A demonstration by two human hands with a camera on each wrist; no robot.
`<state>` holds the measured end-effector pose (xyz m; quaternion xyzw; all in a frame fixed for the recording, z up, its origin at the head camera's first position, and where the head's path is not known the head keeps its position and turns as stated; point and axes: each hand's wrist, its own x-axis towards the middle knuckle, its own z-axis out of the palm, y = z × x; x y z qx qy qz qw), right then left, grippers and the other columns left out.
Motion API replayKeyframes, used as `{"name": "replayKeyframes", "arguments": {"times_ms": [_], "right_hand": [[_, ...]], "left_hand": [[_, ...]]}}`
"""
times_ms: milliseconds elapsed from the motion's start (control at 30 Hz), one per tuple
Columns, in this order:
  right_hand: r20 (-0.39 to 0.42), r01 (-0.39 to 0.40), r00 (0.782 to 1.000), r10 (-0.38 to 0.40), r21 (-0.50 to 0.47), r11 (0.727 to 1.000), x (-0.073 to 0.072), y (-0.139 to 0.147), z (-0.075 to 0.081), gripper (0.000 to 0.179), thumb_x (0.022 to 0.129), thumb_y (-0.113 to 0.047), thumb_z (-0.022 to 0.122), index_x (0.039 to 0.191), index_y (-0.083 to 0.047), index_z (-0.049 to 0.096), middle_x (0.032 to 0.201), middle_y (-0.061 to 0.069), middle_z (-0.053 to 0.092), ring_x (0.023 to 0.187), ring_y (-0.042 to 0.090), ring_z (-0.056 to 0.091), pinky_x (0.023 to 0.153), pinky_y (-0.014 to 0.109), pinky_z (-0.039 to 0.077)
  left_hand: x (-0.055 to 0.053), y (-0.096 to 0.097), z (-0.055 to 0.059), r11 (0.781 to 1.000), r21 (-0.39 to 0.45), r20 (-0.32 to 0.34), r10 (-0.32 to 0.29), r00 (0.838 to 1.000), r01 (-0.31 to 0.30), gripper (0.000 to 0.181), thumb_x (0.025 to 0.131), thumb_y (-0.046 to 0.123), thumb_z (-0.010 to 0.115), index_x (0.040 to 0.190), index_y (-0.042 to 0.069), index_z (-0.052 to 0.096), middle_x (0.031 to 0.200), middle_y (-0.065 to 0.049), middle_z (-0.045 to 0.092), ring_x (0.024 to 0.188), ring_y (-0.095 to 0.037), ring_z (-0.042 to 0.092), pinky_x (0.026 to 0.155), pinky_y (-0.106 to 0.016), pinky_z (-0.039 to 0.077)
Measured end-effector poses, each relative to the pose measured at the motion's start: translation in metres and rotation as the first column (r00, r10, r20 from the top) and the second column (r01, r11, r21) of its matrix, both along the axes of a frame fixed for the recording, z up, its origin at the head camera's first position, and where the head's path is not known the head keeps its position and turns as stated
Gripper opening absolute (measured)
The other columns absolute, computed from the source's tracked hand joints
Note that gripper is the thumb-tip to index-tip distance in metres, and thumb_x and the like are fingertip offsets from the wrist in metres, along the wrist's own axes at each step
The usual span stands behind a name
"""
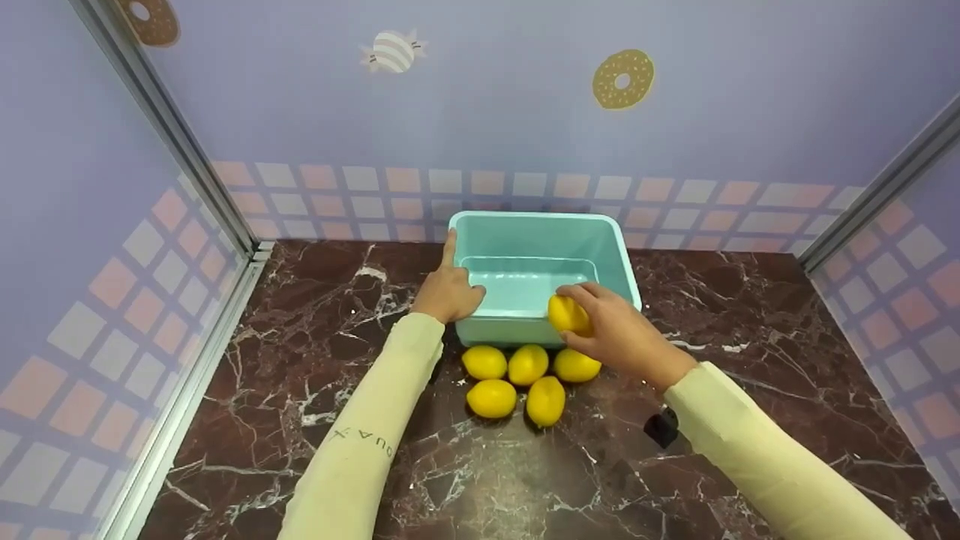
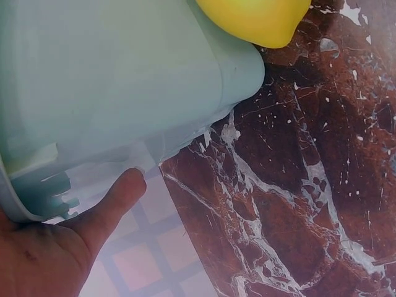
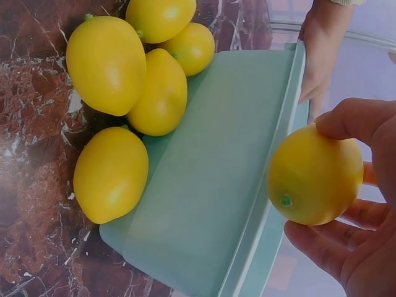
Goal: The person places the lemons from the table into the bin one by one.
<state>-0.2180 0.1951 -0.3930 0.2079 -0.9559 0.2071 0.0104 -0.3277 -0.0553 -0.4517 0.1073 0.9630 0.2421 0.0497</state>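
Observation:
A lemon [image 1: 568, 315] is pinched between the thumb and fingers of my right hand [image 1: 619, 330], over the front rim of a pale turquoise plastic tub [image 1: 547, 313]. The right wrist view shows that lemon [image 3: 315, 176] just outside the rim, with its stem end facing the camera. My left hand [image 1: 450, 291] grips the tub's front left corner, its index finger extended along the left side and the thumb over the rim. Several more lemons [image 1: 491, 399] lie on the dark tabletop in two rows against the tub's front wall.
The tub stands on a dark red marbled tabletop [image 1: 337, 330], close to the lilac back wall [image 1: 495, 105] with its checked border. Side panels with metal edge strips [image 1: 180, 127] rise at left and right.

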Motion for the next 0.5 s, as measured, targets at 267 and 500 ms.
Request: {"name": "replayKeyframes", "arguments": {"times_ms": [267,500], "right_hand": [[0.015,0.017,1.000,-0.017,0.009,1.000,-0.0015,-0.0015,0.0020,0.059,0.084,-0.025,0.072,0.138,-0.014,0.049,0.132,0.011,0.054,0.101,0.026,0.060,0.083,0.041,0.054],[0.028,0.017,0.999,-0.017,0.002,1.000,-0.0056,-0.0034,0.0016,0.059,0.085,-0.025,0.070,0.139,-0.013,0.048,0.133,0.011,0.053,0.101,0.025,0.059,0.082,0.039,0.055]], "left_hand": [[0.0003,0.0003,-0.0002,1.000,-0.002,0.006,-0.002,1.000,0.002,0.040,0.087,0.032,0.051,0.104,0.000,0.070,0.164,0.003,-0.013,0.064,-0.025,0.060,0.077,-0.040,0.050],[0.0002,-0.0002,-0.0003,1.000,-0.009,-0.007,0.002,1.000,-0.002,0.037,0.087,0.031,0.052,0.096,0.001,0.071,0.164,0.002,-0.011,0.063,-0.024,0.059,0.075,-0.039,0.050]]}}
